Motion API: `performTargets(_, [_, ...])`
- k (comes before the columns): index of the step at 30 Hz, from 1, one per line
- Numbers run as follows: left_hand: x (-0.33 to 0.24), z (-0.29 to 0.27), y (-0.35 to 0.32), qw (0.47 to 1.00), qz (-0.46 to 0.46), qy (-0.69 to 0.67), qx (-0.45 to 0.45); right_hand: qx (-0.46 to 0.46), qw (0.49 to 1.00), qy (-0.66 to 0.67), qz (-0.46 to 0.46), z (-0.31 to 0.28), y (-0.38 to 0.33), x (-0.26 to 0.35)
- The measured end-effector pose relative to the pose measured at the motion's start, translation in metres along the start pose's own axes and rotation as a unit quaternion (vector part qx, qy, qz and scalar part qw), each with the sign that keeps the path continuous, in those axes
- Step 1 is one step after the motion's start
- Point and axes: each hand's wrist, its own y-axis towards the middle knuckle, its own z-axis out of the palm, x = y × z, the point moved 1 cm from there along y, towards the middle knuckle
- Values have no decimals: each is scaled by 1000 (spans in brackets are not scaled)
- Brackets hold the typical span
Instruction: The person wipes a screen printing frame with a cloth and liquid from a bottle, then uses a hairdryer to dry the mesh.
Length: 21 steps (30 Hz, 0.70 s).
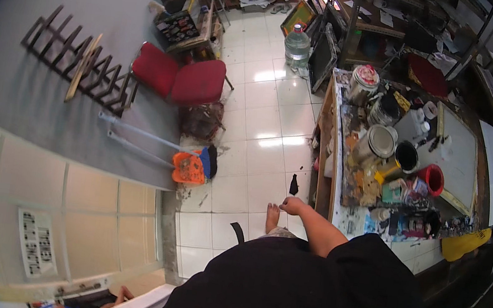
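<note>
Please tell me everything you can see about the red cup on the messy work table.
The red plastic-looking cup is round, open-topped and dark inside. It seems to lie tilted, mouth toward the camera, on the paint-stained work table. It sits beside a black-filled tin and against a white framed board. No hand touches it.

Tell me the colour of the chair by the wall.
Red: the chair shows best in the head view.

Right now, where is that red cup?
In the head view the red cup stands on the paint-spattered workbench at right, beside a black-filled tin and against the white board, ahead of the person's hand.
</note>
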Motion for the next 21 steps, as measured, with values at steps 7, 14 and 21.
performTargets(7, [-106,-93,116,994,-63,-84,27,-74,994,61,57,-138,109,-6])
performTargets(14, [-243,-175,292,997,-3,-51,59,-76,991,62,87,-218,176,-19])
performTargets(21, [-382,-271,475,990,78,67,92,-5,972,-3,235,-274,216,-58])
